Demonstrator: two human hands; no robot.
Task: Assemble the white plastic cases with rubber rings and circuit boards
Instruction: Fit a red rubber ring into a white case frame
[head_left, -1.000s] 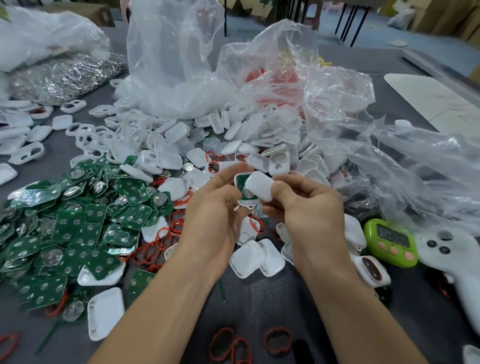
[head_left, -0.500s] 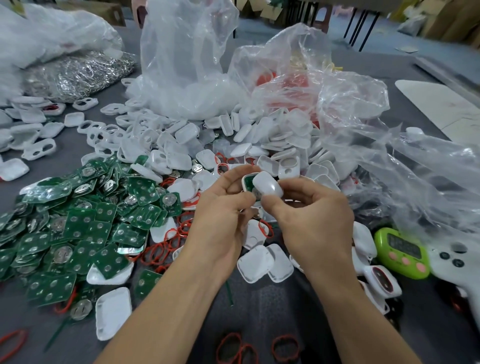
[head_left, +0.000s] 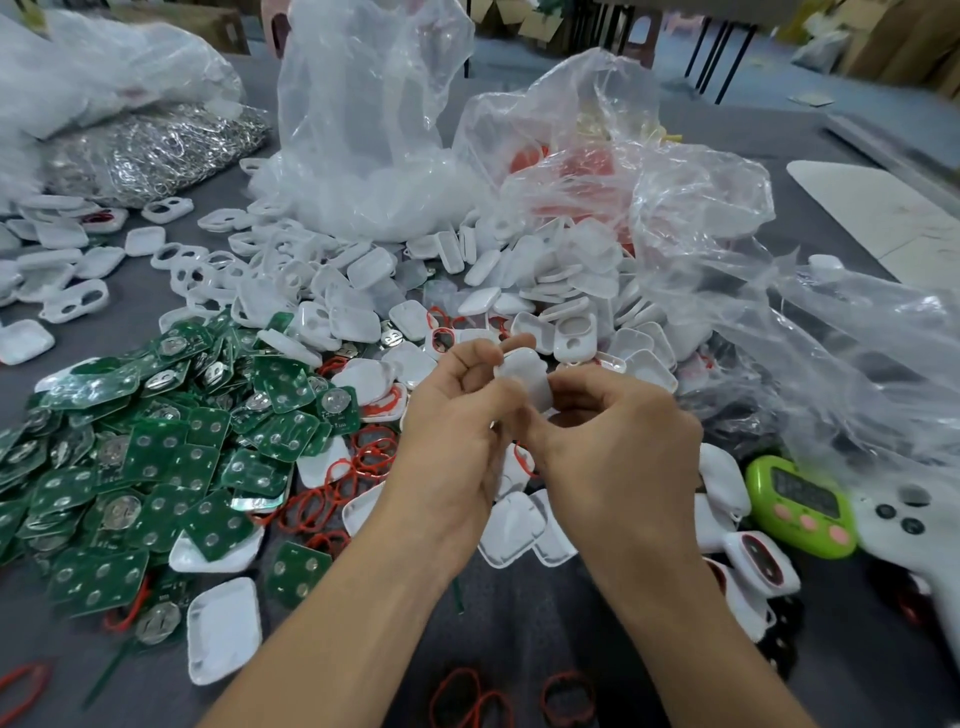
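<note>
My left hand (head_left: 457, 415) and my right hand (head_left: 618, 441) meet at the middle of the view and both pinch one white plastic case (head_left: 524, 376) held above the table. The case's white cover faces me and hides whatever lies inside. A heap of green circuit boards (head_left: 156, 457) lies to the left. Red rubber rings (head_left: 363, 462) are strewn under and left of my hands, and more rubber rings (head_left: 467, 701) lie near the front edge. A large pile of white case halves (head_left: 519, 291) spreads behind my hands.
Crumpled clear plastic bags (head_left: 727, 260) rise behind and to the right. A bag of silver metal parts (head_left: 150, 150) sits at the far left. A green timer (head_left: 802, 506) and a white controller (head_left: 914, 525) lie at the right, next to several closed cases (head_left: 763, 566).
The white cover has come down over the case half with the green board, which no longer shows. My hands have drawn closer together around the case.
</note>
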